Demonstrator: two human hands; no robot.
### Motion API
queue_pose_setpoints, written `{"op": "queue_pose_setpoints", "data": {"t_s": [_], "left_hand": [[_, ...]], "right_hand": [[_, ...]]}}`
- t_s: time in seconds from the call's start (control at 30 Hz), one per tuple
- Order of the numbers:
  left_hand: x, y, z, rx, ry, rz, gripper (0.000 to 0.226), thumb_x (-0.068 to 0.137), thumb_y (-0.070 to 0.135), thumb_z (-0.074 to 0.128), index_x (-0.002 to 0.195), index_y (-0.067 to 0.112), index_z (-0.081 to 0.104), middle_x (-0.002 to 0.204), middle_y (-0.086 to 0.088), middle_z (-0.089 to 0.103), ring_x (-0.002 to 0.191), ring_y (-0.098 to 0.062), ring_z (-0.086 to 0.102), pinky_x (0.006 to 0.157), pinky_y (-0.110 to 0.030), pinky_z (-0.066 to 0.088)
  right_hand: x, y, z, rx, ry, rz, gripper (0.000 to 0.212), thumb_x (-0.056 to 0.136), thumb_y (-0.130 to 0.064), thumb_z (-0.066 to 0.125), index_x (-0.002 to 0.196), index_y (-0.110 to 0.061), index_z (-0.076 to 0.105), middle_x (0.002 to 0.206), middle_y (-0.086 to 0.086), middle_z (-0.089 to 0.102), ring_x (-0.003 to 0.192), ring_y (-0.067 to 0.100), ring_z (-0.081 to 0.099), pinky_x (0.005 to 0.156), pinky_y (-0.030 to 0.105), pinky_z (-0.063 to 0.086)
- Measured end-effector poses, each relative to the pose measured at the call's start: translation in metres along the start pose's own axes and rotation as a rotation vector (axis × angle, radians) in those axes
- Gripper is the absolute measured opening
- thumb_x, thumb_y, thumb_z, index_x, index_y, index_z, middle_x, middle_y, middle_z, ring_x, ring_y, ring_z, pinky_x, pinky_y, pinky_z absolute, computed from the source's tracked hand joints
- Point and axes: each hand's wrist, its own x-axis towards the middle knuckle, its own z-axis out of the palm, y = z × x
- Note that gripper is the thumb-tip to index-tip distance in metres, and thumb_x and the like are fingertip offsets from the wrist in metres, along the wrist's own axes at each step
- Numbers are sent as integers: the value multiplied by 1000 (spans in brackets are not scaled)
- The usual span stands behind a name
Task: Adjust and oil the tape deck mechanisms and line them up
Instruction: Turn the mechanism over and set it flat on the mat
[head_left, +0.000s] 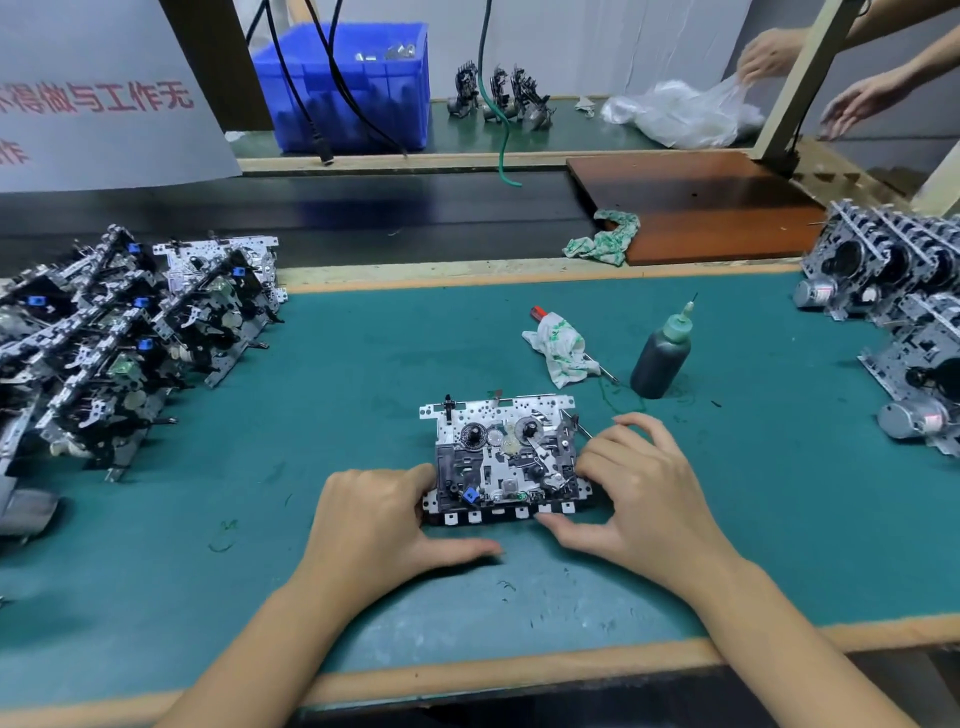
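Meanwhile, both hands' fingers grip the tape deck mechanism (506, 460); dark oil nearly fills the oil bottle (662, 356).

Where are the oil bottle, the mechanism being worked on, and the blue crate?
oil bottle (661, 358), head view, dark body.
tape deck mechanism (501, 457), head view, metal plate between the hands.
blue crate (363, 98), head view, front wall.
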Motion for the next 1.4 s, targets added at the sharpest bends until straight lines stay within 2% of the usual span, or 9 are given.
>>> {"op": "queue_pose_setpoints", "data": {"t_s": [0.23,0.33,0.43,0.57,0.7,0.83,1.07,1.3,1.4], "left_hand": [[-2,8,1,81,20,-66,68,58,84,48,45,17,42,32,1,39,30,-21,46,34,-23,31],[-3,9,2,69,37,-34,65,57,83,50,48,21,32,32,1,37,29,-20,43,34,-22,30],[-3,10,1,73,30,-77,66,58,82,49,44,18,42,32,0,39,30,-20,45,34,-22,30],[-2,10,0,63,64,-50,60,58,80,48,51,24,27,31,0,37,29,-22,43,35,-19,27],[-2,11,1,66,40,-52,59,59,78,49,45,21,39,32,0,40,29,-22,45,35,-19,28],[-4,8,2,11,47,27,58,60,76,54,50,23,33,32,1,39,30,-21,44,33,-22,33],[-3,10,2,58,43,-32,59,59,78,49,57,24,26,33,2,39,30,-21,45,35,-22,28],[3,14,4,160,99,-118,60,61,71,48,41,15,39,29,-1,33,24,-20,37,40,-17,19],[3,9,2,104,65,-92,61,61,73,49,42,16,39,30,-1,37,27,-22,41,37,-18,25]], "right_hand": [[1,-1,0,8,-43,23,56,69,-67,59,61,-12,57,60,-3,52,66,21,54,89,37,40],[3,-1,0,-7,-22,32,61,72,-71,54,57,-12,55,57,-3,53,63,21,55,89,36,40],[4,4,0,44,-42,-36,57,75,-67,55,61,-11,55,61,-3,52,65,21,53,89,33,39],[2,4,0,10,-39,-53,50,79,-59,56,62,-11,56,62,-1,53,65,22,55,86,34,41],[2,1,-2,16,-39,1,54,71,-65,59,61,-12,55,62,-2,53,66,22,55,86,36,41],[3,-7,0,-15,10,89,55,67,-66,57,55,-12,55,56,-2,53,61,21,55,85,33,40],[5,5,-3,38,-94,-21,47,75,-54,59,62,-9,57,63,0,55,65,22,56,87,34,42],[5,4,-3,140,-135,-34,55,72,-62,62,63,-8,56,62,0,52,66,22,51,88,30,40],[4,3,-2,147,-126,-33,53,72,-60,63,62,-9,54,61,-1,50,65,21,50,86,31,42]]}}
